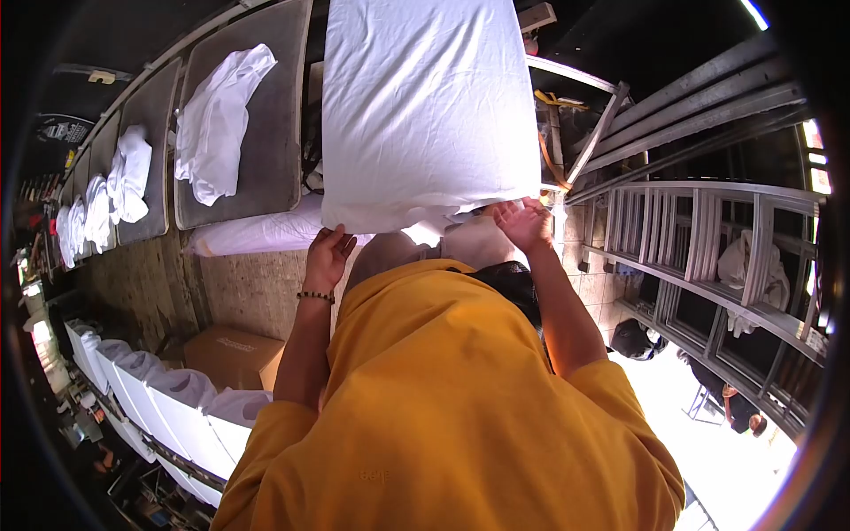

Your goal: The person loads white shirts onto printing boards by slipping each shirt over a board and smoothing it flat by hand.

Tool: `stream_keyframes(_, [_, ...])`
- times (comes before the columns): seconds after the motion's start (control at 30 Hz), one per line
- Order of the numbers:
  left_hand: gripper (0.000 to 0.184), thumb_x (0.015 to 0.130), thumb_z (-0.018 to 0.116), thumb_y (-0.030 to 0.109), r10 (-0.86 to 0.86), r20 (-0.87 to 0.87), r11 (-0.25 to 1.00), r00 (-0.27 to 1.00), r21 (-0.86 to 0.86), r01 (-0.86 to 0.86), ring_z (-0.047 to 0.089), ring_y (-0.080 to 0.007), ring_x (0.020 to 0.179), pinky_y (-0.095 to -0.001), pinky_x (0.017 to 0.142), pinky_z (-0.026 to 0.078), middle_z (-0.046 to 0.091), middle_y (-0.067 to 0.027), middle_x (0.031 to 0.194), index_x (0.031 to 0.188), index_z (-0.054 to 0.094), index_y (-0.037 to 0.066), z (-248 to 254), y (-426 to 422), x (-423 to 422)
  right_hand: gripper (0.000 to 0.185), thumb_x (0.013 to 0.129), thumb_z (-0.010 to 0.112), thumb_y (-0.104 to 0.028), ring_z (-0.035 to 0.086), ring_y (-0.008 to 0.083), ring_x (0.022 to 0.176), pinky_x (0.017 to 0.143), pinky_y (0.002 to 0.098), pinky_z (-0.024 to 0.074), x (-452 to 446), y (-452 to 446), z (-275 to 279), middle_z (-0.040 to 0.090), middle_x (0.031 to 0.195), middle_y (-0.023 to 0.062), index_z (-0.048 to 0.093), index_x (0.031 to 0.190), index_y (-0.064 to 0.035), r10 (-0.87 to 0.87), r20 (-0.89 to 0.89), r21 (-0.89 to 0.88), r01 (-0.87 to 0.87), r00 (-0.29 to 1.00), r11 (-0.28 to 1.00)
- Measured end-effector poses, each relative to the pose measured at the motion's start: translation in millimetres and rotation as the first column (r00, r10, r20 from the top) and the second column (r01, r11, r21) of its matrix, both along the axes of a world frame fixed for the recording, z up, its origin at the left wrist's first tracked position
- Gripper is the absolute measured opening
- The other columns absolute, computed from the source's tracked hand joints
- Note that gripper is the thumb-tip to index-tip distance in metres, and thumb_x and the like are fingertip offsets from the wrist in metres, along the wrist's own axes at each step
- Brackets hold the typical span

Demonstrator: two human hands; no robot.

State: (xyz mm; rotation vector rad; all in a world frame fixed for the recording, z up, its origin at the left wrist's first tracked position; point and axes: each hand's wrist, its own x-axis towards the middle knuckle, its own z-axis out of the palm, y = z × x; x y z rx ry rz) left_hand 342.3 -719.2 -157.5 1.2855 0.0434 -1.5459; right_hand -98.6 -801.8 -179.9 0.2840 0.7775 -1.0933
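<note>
A white cloth (pixel 429 106) lies spread over a long flat surface in front of me, with light wrinkles across it. Its near edge hangs toward my body. At the near left corner, my left hand (pixel 330 252) has its fingertips pressed on the edge of the cloth; a beaded bracelet is round that wrist. My right hand (pixel 525 225) is at the near right corner, palm partly up, its curled fingers on the cloth's edge. Between the hands the edge droops a little over my lap.
Dark padded boards (pixel 283 106) with crumpled white cloths (pixel 226 124) stand in a row at the left. Below are a rolled pale fabric (pixel 257 234) and a cardboard box (pixel 235 354). Metal ladders (pixel 699 234) are at the right. Another person (pixel 744 411) is far off, lower right.
</note>
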Motion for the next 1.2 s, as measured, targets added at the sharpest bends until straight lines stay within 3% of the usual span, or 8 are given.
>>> stream_keyframes(0.1, [0.015,0.094,0.067,0.009,-0.026,-0.024,0.999,0.999,-0.025,0.026,0.063,-0.0206,0.100,-0.0409,0.094,0.051,0.065,-0.0041,0.105,0.105,0.057,0.009,-15.1,-3.0,3.1,0.061,0.084,0.060,-0.051,0.048,0.0316,0.121,0.106,0.0558,0.0354,7.1,-12.0,28.4,0.047,0.129,0.0142,0.048,0.128,-0.0096,-0.121,0.106,0.094,0.112,0.987,0.989])
stream_keyframes(0.2, [0.017,0.094,0.067,0.010,0.012,-0.043,1.000,0.999,-0.018,-0.013,0.061,-0.0212,0.105,-0.0413,0.095,0.050,0.065,-0.0040,0.109,0.108,0.058,0.011,-13.0,-7.5,0.6,0.053,0.091,0.055,-0.047,0.049,0.0293,0.118,0.105,0.0539,0.0369,8.4,-24.1,27.0,0.048,0.129,0.0120,0.049,0.128,-0.0086,-0.161,0.068,0.172,0.147,0.985,0.974])
stream_keyframes(0.33, [0.020,0.093,0.066,0.007,0.022,-0.063,1.000,0.998,-0.011,-0.023,0.060,-0.0228,0.104,-0.0446,0.098,0.048,0.064,-0.0043,0.108,0.110,0.057,0.011,-8.6,-7.6,3.6,0.039,0.103,0.041,-0.038,0.055,0.0279,0.111,0.101,0.0502,0.0430,-6.9,-34.8,-18.9,0.057,0.124,0.0115,0.050,0.124,-0.0068,-0.189,-0.200,0.246,0.236,0.961,0.940])
stream_keyframes(0.53, [0.022,0.093,0.064,0.007,0.036,-0.081,0.999,0.996,-0.021,-0.038,0.062,-0.0227,0.107,-0.0451,0.100,0.048,0.065,-0.0034,0.111,0.113,0.057,0.011,-10.0,0.3,7.5,0.032,0.101,0.040,-0.032,0.061,0.0235,0.103,0.102,0.0487,0.0437,-29.8,1.8,-10.1,0.066,0.110,0.0062,0.059,0.112,-0.0093,-0.103,-0.278,-0.013,0.104,0.955,0.995])
stream_keyframes(0.77, [0.021,0.094,0.062,0.010,-0.054,-0.090,0.998,0.995,-0.049,0.050,0.061,-0.0215,0.113,-0.0435,0.102,0.046,0.066,-0.0028,0.116,0.115,0.058,0.013,8.3,3.6,6.4,0.038,0.096,0.045,-0.033,0.058,0.0288,0.117,0.108,0.0501,0.0393,-29.2,2.8,-31.5,0.063,0.125,0.0112,0.057,0.121,-0.0066,-0.250,-0.128,0.055,0.259,0.960,0.964])
stream_keyframes(0.97, [0.021,0.094,0.062,0.009,-0.080,-0.071,0.995,0.994,-0.065,0.075,0.062,-0.0205,0.111,-0.0425,0.100,0.049,0.067,-0.0023,0.114,0.115,0.058,0.013,22.1,2.2,2.7,0.041,0.097,0.055,-0.034,0.052,0.0283,0.124,0.111,0.0504,0.0360,-13.6,1.8,-2.4,0.061,0.129,0.0085,0.054,0.129,-0.0072,-0.158,-0.076,-0.086,0.151,0.985,0.985])
stream_keyframes(1.07, [0.021,0.094,0.061,0.009,-0.074,-0.076,0.995,0.994,-0.065,0.069,0.063,-0.0206,0.110,-0.0427,0.099,0.050,0.067,-0.0024,0.113,0.114,0.058,0.013,18.8,4.3,5.6,0.041,0.092,0.065,-0.025,0.057,0.0257,0.116,0.104,0.0503,0.0418,-7.5,15.8,21.0,0.062,0.123,0.0085,0.051,0.129,-0.0114,-0.095,-0.104,-0.158,0.077,0.990,0.984])
stream_keyframes(1.2, [0.019,0.094,0.061,0.008,-0.083,-0.088,0.995,0.993,-0.055,0.078,0.063,-0.0210,0.109,-0.0425,0.098,0.051,0.067,-0.0029,0.111,0.113,0.058,0.013,21.8,3.5,4.5,0.032,0.087,0.069,-0.007,0.060,0.0212,0.108,0.102,0.0505,0.0436,-12.3,31.7,-15.1,0.063,0.113,0.0044,0.050,0.111,-0.0155,-0.071,-0.258,-0.196,0.020,0.964,0.980])
